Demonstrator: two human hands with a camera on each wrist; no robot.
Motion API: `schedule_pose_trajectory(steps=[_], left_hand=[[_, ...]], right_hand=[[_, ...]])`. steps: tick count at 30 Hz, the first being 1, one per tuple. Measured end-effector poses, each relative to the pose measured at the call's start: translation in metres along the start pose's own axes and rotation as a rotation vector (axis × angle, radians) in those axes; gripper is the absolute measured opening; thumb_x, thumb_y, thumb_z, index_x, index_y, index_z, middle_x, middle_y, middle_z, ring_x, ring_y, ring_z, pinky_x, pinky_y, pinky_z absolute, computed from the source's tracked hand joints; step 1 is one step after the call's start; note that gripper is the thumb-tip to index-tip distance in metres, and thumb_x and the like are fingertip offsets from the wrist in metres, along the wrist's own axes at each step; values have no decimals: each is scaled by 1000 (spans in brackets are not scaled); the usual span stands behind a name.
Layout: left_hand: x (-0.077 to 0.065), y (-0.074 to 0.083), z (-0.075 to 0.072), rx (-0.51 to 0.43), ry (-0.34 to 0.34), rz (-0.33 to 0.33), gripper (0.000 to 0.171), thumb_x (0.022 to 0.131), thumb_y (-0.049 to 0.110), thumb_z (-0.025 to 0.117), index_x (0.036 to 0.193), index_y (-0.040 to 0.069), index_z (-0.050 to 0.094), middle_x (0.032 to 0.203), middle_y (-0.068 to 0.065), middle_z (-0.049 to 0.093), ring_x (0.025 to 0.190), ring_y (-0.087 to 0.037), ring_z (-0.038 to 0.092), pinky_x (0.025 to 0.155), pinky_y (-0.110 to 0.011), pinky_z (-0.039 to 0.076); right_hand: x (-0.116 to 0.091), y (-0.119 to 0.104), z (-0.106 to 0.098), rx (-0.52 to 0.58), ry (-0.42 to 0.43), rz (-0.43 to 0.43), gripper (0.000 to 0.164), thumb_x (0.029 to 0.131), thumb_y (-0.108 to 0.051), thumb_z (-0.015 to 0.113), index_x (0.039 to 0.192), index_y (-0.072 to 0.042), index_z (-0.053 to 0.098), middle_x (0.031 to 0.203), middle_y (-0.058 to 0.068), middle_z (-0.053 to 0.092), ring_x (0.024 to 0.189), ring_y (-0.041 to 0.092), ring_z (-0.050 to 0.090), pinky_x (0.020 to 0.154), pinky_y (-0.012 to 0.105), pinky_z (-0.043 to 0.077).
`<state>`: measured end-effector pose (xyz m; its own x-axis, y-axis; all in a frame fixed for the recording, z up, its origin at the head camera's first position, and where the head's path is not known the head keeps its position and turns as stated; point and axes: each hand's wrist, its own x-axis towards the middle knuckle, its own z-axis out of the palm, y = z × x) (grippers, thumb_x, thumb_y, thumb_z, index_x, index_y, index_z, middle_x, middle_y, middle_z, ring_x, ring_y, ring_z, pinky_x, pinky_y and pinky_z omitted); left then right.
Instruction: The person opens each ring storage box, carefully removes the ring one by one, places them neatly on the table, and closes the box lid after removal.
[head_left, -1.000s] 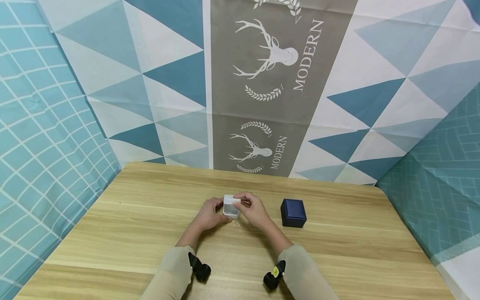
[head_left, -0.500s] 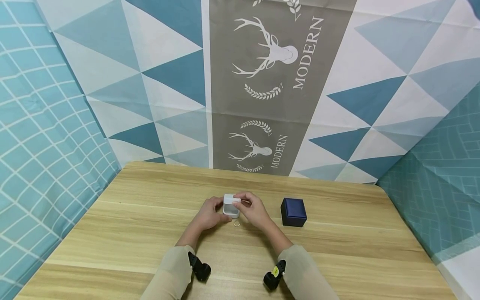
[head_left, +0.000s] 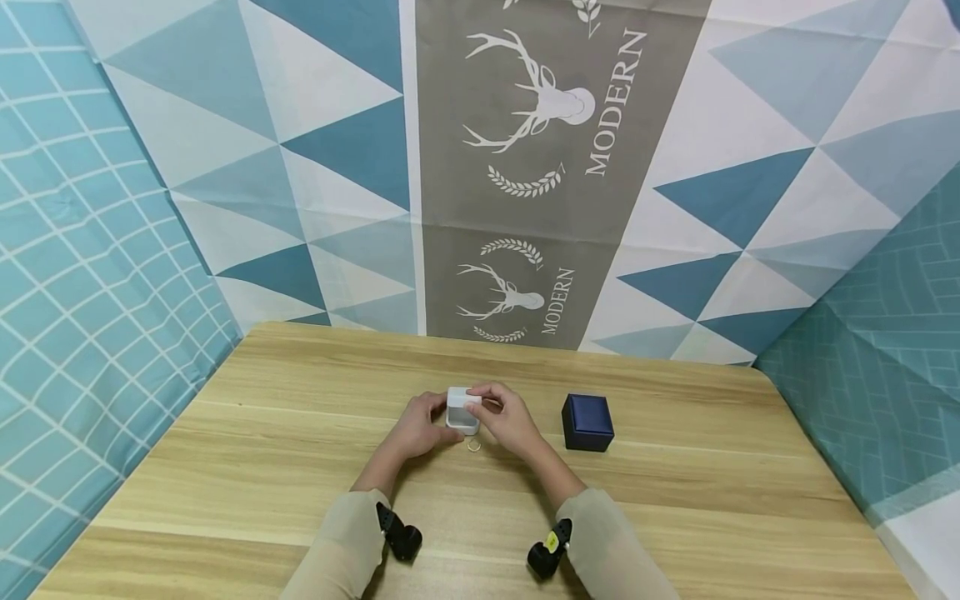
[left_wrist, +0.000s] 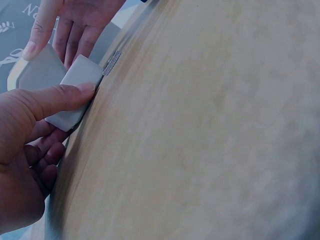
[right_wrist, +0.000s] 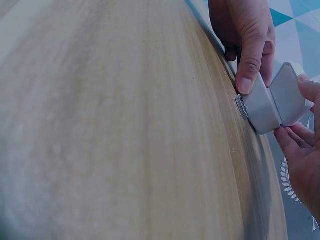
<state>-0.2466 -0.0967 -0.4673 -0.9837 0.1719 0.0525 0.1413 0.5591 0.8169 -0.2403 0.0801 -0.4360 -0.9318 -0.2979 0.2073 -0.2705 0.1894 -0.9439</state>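
Note:
A small white ring box (head_left: 461, 397) stands open on the table, its hinged lid (right_wrist: 290, 94) raised. My left hand (head_left: 417, 428) grips the box's base (left_wrist: 82, 71) from the left, thumb along its front side. From the right, my right hand (head_left: 510, 418) pinches the raised lid, with the thumb on its inner side or edge. A ring with a glittering, stone-set band (right_wrist: 242, 107) lies on the table just in front of the base, close to my left thumb tip. The inside of the box is only partly seen.
A closed dark blue box (head_left: 588, 421) stands on the table to the right of my right hand. The wood-grain table (head_left: 300, 475) reaches back to a patterned cloth wall (head_left: 352, 167), with blue cloths at both sides.

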Motion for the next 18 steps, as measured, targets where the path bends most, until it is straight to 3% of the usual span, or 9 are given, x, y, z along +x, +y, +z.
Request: schedule_pose_trajectory(steps=[11,18], left_hand=[[0,-2,0,30,-2,30,69,67,16,83,128,-2,55,119,-17,60,117,-34,51,105,-49,37],[0,-2,0,18,2,7,70,67,16,83,129,-1,54,121,-16,59,119,-33,50,106,-48,36]], right_hand=[[0,1,0,-4,-3,-4,20,86,-2,64,103,7,62,118,24,57,113,37,55,100,47,44],[1,1,0,-4,-11,6,20,86,-3,63,104,6,62,118,23,57,115,36,55,100,45,45]])
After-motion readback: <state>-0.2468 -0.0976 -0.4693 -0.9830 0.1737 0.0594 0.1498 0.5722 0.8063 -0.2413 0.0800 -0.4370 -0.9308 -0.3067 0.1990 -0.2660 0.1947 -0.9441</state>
